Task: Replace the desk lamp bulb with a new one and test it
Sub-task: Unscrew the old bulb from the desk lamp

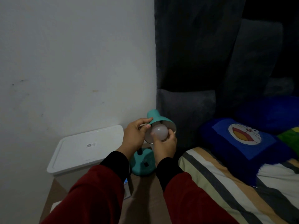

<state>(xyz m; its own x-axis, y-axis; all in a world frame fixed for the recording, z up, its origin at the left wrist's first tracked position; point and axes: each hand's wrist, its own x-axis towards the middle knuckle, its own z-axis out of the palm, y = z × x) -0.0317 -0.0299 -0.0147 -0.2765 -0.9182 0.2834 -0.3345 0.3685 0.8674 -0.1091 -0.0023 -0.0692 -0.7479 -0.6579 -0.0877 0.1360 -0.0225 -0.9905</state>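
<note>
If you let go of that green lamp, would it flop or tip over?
Probably neither. The lamp's base looks broad and sits flat, so tipping seems unlikely. The dark neck looks bendy, so the shade might sag a little once the left hand releases it. The bulb in the right hand looks smooth, likely slippery and fragile.

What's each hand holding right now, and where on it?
Left hand grips the teal lamp shade by its rim edge. Right hand cups the white bulb around its rounded dome.

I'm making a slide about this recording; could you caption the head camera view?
In a dim bedroom, the left hand steadies a teal desk lamp's shade while the right hand grips its bulb.
</note>
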